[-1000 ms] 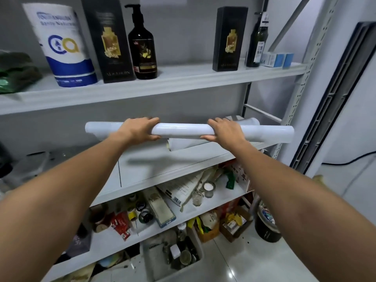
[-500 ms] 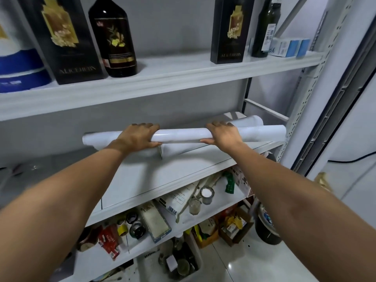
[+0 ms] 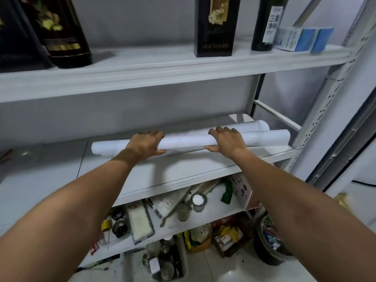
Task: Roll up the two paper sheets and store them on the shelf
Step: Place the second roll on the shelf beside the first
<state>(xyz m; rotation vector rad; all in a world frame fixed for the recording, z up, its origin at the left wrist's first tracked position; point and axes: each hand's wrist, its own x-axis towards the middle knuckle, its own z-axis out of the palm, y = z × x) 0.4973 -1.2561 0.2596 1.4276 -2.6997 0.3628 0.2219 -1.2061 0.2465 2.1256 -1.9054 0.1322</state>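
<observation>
A long white paper roll (image 3: 185,140) lies across the middle shelf (image 3: 183,176), held from above by both hands. My left hand (image 3: 145,142) grips it left of its middle, and my right hand (image 3: 227,140) grips it right of its middle. The roll looks down on or just above the shelf board; I cannot tell which. A second white paper roll (image 3: 250,126) lies on the same shelf directly behind the first, towards the right end, partly hidden by my right hand.
The upper shelf (image 3: 162,72) hangs low over the rolls and carries dark bottles (image 3: 67,35), a black box (image 3: 214,27) and a blue-white carton (image 3: 301,39). A white upright post (image 3: 317,123) stands at the right. Lower shelves hold cluttered jars and boxes.
Both hands have carried the front roll forward and down into the middle shelf, close against the back roll. The camera has moved nearer to the shelf.
</observation>
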